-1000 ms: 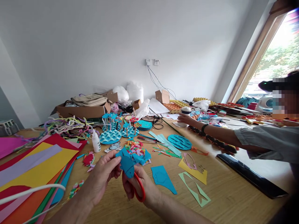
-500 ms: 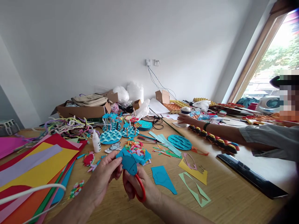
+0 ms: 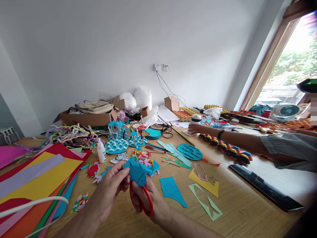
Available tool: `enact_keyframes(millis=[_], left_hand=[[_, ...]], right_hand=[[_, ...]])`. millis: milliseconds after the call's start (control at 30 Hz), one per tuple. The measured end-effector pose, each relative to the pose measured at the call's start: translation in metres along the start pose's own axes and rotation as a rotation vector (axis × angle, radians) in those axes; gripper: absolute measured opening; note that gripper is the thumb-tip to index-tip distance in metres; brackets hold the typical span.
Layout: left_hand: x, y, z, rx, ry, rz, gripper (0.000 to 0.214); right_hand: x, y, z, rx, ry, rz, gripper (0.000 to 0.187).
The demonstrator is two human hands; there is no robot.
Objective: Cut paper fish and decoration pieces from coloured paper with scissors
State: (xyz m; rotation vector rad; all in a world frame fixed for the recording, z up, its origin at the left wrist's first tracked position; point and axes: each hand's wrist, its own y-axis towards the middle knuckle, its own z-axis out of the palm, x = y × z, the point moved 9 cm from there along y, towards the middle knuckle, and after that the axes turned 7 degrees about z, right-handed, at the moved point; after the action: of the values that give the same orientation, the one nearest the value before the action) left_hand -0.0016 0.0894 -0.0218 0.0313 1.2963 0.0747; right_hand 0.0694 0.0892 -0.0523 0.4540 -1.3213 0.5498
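Observation:
My left hand [image 3: 109,191] pinches a blue paper fish cut-out [image 3: 137,175] by its left edge, low in the middle of the head view. My right hand [image 3: 146,201] is closed through the handles of red scissors [image 3: 148,200], whose blades are hidden behind the paper. Both hands hover just above the wooden table [image 3: 237,211]. A blue paper offcut [image 3: 171,191] lies right of my right hand.
Stacked coloured paper sheets [image 3: 37,178] fill the left side, with a glue bottle [image 3: 101,151] and blue wave discs [image 3: 117,145] beyond. Another person's arm [image 3: 237,140] reaches across at right toward a white jar [image 3: 195,120]. A black ruler [image 3: 264,186] lies near the right edge.
The blue fish has turned slightly in my fingers. The other person's hand has reached the white jar, and their head has moved back out to the right.

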Motion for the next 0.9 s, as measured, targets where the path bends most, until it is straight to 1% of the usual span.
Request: enact_keyframes(millis=[167,267,400,633,800,900], left_hand=[[0.0016,-0.0005,-0.0004,-0.004,-0.018,-0.003,0.009],[0.0008,0.0005,-0.0015,-0.016,-0.031,0.006,0.011],[0.0,0.002,-0.0023,-0.01,-0.001,0.03,0.015],[0.0015,0.0032,-0.0045,-0.027,-0.005,0.032,0.015],[-0.0008,0.0037,-0.0024,0.004,0.01,0.047,0.016],[0.0001,0.0043,-0.0021,0.023,0.019,0.039,0.018]], right_hand=[[0.0007,-0.0004,-0.0004,-0.014,0.007,0.002,0.048],[-0.001,0.0006,-0.0003,0.002,0.009,0.005,0.049],[-0.0035,0.0016,-0.0003,0.004,0.011,0.022,0.05],[0.0012,-0.0004,0.002,-0.019,0.022,0.018,0.05],[-0.0035,0.0014,0.0,-0.012,0.023,0.038,0.05],[-0.0064,0.003,-0.0031,-0.015,-0.012,0.069,0.05]])
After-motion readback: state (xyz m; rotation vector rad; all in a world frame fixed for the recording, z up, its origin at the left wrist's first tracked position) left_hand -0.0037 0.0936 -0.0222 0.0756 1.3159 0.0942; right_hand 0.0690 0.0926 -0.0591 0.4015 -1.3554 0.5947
